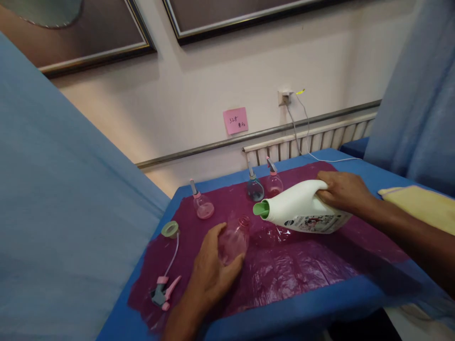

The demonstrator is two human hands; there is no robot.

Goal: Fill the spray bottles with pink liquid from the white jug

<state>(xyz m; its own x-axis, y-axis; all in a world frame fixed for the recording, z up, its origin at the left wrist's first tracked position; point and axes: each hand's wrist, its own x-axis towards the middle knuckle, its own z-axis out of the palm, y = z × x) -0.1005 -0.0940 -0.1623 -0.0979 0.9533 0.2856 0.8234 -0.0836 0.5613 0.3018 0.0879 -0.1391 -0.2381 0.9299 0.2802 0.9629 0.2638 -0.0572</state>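
My left hand (216, 265) is wrapped round a clear pink spray bottle (235, 240) that has no top on it and leans to the right. In my right hand (336, 189) is the handle of a white detergent jug (302, 203), tipped on its side. Its green pouring spout (261, 209) points left, a little above and to the right of the bottle's mouth, apart from it. No stream of liquid shows between them. To the left lies a trigger spray head (162, 293) in grey and pink, with its tube stretching toward a pale green cap (170, 229).
Three spray bottles with heads on stand farther back: a pink one (204, 208), a blue one (255, 189) and another pink one (274, 182). Purple plastic sheet (284, 265) covers the blue table (369, 175). A yellow cloth (419, 203) lies right; a curtain (71, 189) hangs left.
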